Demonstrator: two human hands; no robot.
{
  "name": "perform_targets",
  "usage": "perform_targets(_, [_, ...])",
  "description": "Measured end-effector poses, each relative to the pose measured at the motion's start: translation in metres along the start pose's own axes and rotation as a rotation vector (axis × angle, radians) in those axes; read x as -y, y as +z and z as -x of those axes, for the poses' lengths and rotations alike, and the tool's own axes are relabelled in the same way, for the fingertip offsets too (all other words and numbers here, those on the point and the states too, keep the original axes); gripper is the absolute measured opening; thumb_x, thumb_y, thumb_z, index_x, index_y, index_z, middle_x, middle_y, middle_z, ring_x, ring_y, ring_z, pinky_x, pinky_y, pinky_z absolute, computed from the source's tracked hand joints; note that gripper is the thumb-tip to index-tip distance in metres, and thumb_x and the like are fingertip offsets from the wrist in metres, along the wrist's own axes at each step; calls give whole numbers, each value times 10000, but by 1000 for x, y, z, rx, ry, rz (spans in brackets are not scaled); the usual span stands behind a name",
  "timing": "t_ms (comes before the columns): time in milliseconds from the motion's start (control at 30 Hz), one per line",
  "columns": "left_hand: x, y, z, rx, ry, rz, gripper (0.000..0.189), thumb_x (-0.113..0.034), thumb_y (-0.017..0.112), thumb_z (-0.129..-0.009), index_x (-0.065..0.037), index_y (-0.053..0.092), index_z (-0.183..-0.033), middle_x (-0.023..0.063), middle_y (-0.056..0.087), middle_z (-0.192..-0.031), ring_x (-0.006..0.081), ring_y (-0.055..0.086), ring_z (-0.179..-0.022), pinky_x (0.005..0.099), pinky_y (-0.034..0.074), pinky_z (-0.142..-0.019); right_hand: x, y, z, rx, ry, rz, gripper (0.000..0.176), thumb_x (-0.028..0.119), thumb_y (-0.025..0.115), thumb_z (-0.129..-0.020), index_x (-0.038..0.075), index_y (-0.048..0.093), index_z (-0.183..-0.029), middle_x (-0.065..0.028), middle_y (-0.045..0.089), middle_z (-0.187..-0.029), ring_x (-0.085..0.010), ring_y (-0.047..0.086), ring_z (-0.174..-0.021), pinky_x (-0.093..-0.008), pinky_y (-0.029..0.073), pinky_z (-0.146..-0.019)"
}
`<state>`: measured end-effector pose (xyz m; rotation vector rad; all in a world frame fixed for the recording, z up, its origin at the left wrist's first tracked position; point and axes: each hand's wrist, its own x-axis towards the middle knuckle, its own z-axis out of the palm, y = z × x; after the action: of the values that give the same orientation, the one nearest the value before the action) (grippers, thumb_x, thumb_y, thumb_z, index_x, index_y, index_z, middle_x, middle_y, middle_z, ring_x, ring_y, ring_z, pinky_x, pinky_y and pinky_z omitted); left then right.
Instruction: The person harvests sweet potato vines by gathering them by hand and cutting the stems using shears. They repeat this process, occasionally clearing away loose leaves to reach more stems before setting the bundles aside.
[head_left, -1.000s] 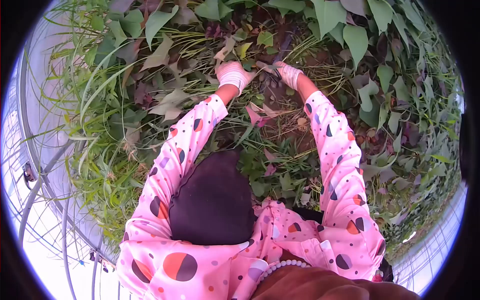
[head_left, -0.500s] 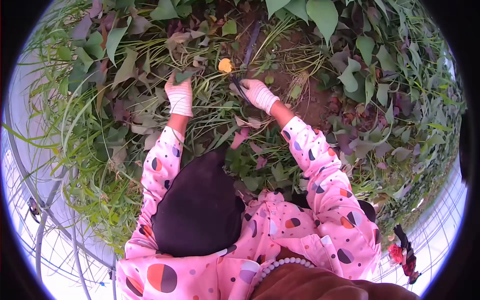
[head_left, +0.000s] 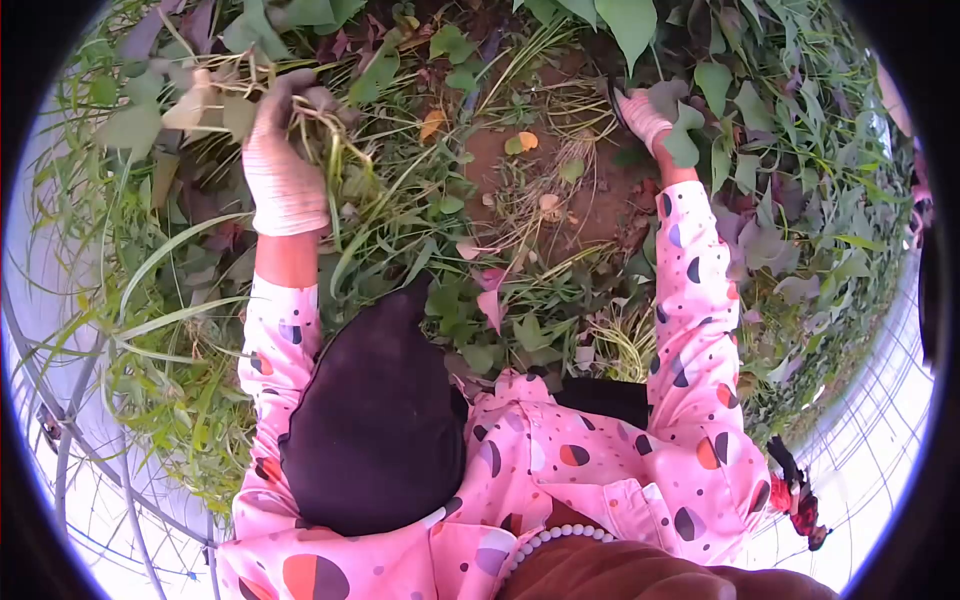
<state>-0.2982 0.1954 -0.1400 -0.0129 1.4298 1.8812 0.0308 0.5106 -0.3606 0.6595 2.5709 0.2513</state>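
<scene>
My left hand [head_left: 285, 175], in a pale striped glove with darkened fingertips, is closed around a bunch of cut-looking vine stems and leaves [head_left: 335, 135] at the upper left. Over on the upper right, my right hand [head_left: 640, 112], gloved the same way, is closed on a dark thin tool [head_left: 615, 103], mostly hidden among the leaves. Broad green leaves partly cover the right fingers. Between the hands lies brown soil [head_left: 490, 160] with loose stems and a small yellow leaf [head_left: 527, 141].
Dense green and purple leafy vines [head_left: 765, 240] grow on the right. Long grass [head_left: 170, 400] stands on the left beside a metal frame [head_left: 65, 440]. A black cloth [head_left: 375, 410] hangs below my arms. Part of another person shows at the far right edge.
My left hand has moved left and lifted a bunch of stems. My right hand has swung right, away from the middle, with the dark tool. More bare soil shows between them.
</scene>
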Motion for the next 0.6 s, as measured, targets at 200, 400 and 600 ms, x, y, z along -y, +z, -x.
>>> perform_targets(200, [118,13,-10,137,-253,-316,258,-251,500,-925,-13,552,-1011,138,643,-954,235,634,-864,364,541,-737,-52,-91,14,541,647,-1119,483,540,437,-911,130,569,-1130,-58,622,-783,-156,571,-555,-305,441,-496])
perform_targets(400, [115,21,7,89,-700,80,230,-241,508,-921,-32,517,-1016,177,658,-964,294,648,-846,405,542,-748,-63,-66,-10,617,531,-1082,582,662,571,-759,83,638,-765,-20,561,-614,-136,496,-492,-305,382,-478])
perform_targets(600, [125,13,15,48,-675,-19,232,-246,531,-911,-32,549,-998,162,658,-973,270,640,-835,380,533,-752,-65,-43,-48,507,332,-841,513,554,535,-802,55,648,-811,-97,589,-738,-229,537,-638,-354,417,-575])
